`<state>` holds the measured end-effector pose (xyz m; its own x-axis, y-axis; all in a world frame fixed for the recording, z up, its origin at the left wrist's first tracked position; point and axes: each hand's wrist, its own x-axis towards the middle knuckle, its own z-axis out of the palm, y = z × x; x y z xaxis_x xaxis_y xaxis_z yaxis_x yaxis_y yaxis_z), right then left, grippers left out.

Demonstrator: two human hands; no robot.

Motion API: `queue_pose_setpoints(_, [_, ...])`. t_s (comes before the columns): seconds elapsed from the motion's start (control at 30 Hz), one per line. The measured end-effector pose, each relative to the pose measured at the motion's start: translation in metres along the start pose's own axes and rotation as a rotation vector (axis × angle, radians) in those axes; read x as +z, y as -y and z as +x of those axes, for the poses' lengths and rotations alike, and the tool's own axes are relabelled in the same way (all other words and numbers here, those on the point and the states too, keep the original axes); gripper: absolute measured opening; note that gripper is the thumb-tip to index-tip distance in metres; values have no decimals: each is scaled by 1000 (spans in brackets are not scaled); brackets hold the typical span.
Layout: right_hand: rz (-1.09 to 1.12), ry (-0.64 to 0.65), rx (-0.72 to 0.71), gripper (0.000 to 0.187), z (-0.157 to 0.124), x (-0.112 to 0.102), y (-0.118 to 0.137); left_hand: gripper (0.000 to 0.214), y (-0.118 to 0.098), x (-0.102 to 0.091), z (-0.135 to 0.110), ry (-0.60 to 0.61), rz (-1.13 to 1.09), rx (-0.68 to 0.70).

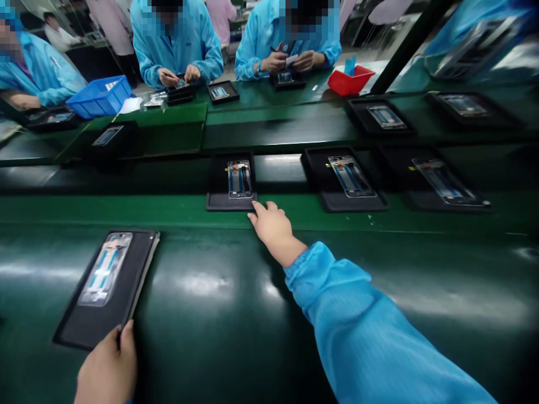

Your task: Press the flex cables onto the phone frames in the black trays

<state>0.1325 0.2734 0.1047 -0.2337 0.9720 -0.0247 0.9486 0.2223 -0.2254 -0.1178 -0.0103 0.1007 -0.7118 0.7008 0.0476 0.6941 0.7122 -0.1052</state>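
Note:
At the lower left my left hand [108,365] pinches the near right corner of a black tray [122,311], thumb against its edge. In that tray lies a phone frame [106,269] with blue strips and a copper-coloured patch. My right hand [274,229] is stretched forward, fingers apart, at the near right corner of a second black tray [218,196]. Its fingertips are at that corner; whether they touch it I cannot tell. This tray carries another phone frame [239,179] with a small yellow tab on its left.
Further black trays with phone frames [351,177] line the belt on the right. Across the bench people in blue smocks [177,33] work by hand. A blue bin [101,96] and a red bin [350,80] stand there. A dark post [404,45] slants upward at the right.

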Motion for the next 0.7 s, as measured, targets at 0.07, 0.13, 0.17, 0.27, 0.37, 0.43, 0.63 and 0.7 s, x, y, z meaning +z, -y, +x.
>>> queue_pose_setpoints(0.07, [-8,13,-36,38,6,2,0,53,-1,8,4,-130,-24,52])
queue_pose_setpoints(0.13, [-14,23,-87,33,8,-1,0,56,-10,13,0,-261,-101,81])
queue_pose_setpoints(0.17, [-16,27,-116,31,7,-4,0,56,-19,15,-5,-271,-186,94])
queue_pose_setpoints(0.27, [-18,30,-209,26,-11,-22,6,50,-59,8,-23,-93,-610,101])
queue_pose_setpoints(0.37, [-12,45,-309,22,-57,-44,18,50,-112,-12,-39,250,-1079,-172])
queue_pose_setpoints(0.43, [5,99,-396,21,-100,-53,24,51,-143,-26,-48,471,-1505,-381])
queue_pose_setpoints(0.63, [264,381,-594,21,-211,-45,7,42,-149,-46,-74,721,-1884,-369])
queue_pose_setpoints(0.7, [420,424,-559,21,-228,-45,-14,42,-131,-48,-80,775,-1769,-329])
